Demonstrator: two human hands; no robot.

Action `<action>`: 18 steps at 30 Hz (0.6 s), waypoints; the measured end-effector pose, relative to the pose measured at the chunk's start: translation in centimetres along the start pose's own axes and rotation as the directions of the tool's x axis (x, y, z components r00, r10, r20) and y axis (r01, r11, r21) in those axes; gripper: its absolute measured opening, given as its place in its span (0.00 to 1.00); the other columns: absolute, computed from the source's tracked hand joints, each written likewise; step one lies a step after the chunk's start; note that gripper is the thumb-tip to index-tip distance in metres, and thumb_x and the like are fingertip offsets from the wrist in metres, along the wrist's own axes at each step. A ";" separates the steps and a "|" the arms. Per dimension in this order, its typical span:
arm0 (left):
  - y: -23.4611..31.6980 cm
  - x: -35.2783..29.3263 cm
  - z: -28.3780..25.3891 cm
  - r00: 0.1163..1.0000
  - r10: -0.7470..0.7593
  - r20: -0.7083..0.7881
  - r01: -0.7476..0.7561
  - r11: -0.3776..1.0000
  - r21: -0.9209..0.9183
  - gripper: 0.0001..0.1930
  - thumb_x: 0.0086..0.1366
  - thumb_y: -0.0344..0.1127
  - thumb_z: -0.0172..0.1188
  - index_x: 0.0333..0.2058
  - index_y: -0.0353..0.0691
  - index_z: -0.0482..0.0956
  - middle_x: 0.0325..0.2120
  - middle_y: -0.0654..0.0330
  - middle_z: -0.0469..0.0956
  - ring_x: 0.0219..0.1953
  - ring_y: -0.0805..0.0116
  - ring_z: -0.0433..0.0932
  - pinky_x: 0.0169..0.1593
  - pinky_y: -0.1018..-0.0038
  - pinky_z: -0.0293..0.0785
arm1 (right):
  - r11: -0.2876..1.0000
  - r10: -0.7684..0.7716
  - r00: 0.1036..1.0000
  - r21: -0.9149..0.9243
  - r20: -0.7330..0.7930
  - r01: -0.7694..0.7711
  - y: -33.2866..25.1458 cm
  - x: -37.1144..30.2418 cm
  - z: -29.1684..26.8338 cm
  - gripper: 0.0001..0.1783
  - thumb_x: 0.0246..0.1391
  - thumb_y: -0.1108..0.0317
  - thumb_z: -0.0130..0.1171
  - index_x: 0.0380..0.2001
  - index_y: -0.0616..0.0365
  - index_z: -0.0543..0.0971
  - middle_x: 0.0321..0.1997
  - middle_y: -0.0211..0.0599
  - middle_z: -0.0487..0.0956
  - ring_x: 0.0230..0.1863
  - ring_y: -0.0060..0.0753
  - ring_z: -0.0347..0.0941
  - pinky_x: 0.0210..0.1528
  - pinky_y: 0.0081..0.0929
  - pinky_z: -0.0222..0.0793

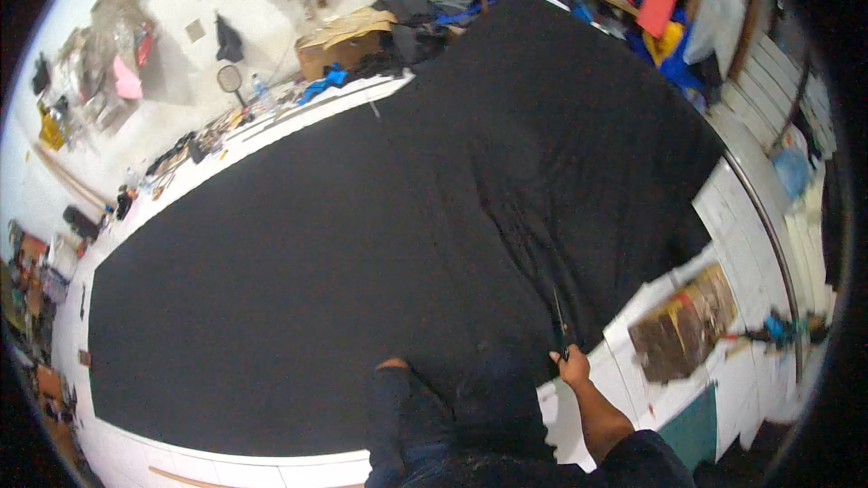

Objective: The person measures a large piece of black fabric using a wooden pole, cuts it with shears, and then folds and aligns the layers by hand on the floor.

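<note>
A large sheet of black cloth [271, 280] lies spread across the white-topped surface, smooth on the left and rumpled into folds right of the middle. My right hand [573, 366] is closed around the handles of a pair of scissors [560, 314] at the cloth's near edge. The scissor blades point away from me over the folds; how far apart they are is too small to tell. My left hand does not show. A small patch of bare skin, possibly a knee, shows at the end of dark clothing at the lower middle.
A worn brown package [683, 325] lies right of my hand, near a dark green sheet [692, 429]. A curved metal bar [768, 226] runs along the right. Heaped coloured cloth [665, 18], a cardboard box [339, 54] and small items line the far side, with bags [117, 45] hanging on the wall.
</note>
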State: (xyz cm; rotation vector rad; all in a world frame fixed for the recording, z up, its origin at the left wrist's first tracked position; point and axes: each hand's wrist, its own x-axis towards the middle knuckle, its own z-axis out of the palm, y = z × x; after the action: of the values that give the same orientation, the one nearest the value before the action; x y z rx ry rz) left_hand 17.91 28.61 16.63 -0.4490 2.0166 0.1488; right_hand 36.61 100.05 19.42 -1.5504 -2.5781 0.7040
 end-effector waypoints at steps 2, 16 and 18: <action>-3.3 -2.1 3.0 0.995 -0.035 -0.091 0.004 0.945 -0.326 0.15 0.69 0.46 0.50 0.44 0.40 0.70 0.41 0.56 0.70 0.45 0.58 0.66 0.50 0.66 0.64 | 0.989 0.136 0.983 0.046 0.120 -0.142 3.7 -8.2 0.8 0.29 0.54 0.42 0.61 0.38 0.62 0.72 0.32 0.56 0.79 0.39 0.62 0.77 0.42 0.51 0.70; 17.1 -45.2 -25.3 -0.639 0.588 -0.495 -0.740 -0.646 0.189 0.32 0.66 0.55 0.53 0.58 0.35 0.68 0.57 0.47 0.70 0.58 0.56 0.69 0.62 0.56 0.60 | 0.923 0.316 0.799 0.029 0.512 -0.384 16.1 -24.4 14.5 0.21 0.52 0.55 0.56 0.32 0.67 0.80 0.37 0.54 0.81 0.42 0.57 0.78 0.44 0.48 0.74; 15.9 -48.6 -21.7 -0.718 0.620 -0.315 -0.695 -0.662 0.282 0.31 0.66 0.54 0.53 0.57 0.35 0.69 0.56 0.48 0.70 0.57 0.57 0.69 0.62 0.57 0.61 | 0.988 0.153 0.806 -0.066 0.572 -0.141 16.6 -20.2 14.1 0.21 0.52 0.55 0.55 0.31 0.67 0.81 0.37 0.54 0.82 0.43 0.56 0.78 0.45 0.47 0.74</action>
State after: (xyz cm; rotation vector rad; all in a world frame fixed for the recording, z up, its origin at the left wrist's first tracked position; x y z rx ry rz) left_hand 13.83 48.97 68.13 2.0483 1.8374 1.7184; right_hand 56.51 84.46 3.84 -1.7794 -2.8767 1.3605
